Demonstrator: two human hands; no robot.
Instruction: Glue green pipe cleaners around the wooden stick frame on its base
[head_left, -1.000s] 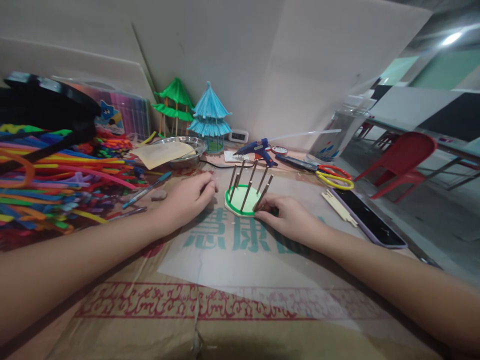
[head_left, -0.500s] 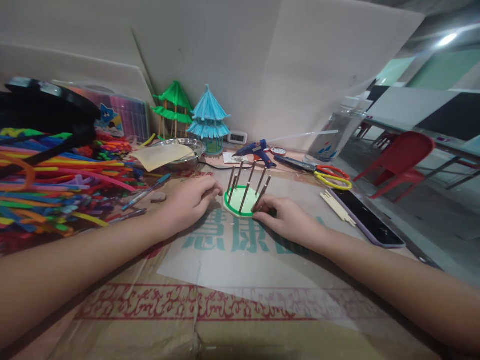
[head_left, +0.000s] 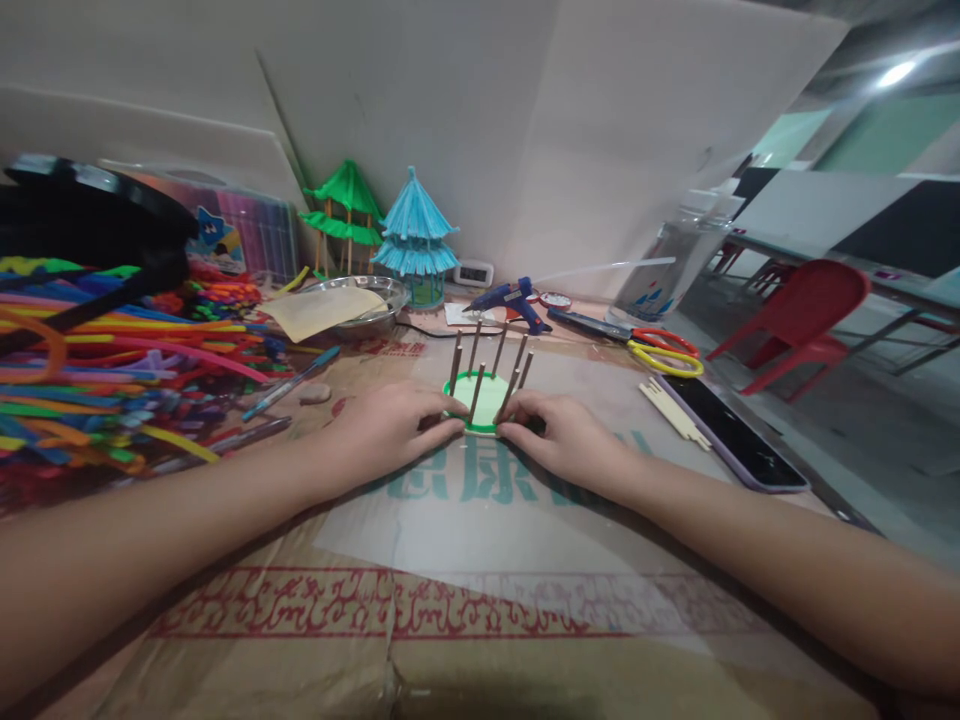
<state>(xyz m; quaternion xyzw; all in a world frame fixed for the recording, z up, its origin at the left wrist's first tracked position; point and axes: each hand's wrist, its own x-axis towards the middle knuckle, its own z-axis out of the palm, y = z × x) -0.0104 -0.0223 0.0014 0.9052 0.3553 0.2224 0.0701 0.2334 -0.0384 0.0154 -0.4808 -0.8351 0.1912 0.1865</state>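
Note:
A small flat base [head_left: 484, 400] with a pale green top and bright green rim lies on the table in front of me. Several thin brown sticks [head_left: 475, 396] stand up around its edge, some leaning slightly. My left hand [head_left: 401, 425] pinches the base's near left edge between thumb and fingers. On the near right, my right hand [head_left: 559, 432] has its thumb and fingers closed on the edge, close against a stick. The fingertips partly cover the rim.
Behind stand a blue paper pavilion [head_left: 416, 240], a green pavilion [head_left: 345, 205], a metal bowl [head_left: 394, 293] and a blue glue gun [head_left: 510, 300]. Colourful pipe cleaners [head_left: 112, 370] crowd the left. Scissors [head_left: 664, 350], pale sticks [head_left: 675, 415] and a phone [head_left: 735, 435] lie right.
My left hand has moved right and closed on the base's edge; before, it was just beside it. The base has turned and shifted slightly left, with my right hand staying on it.

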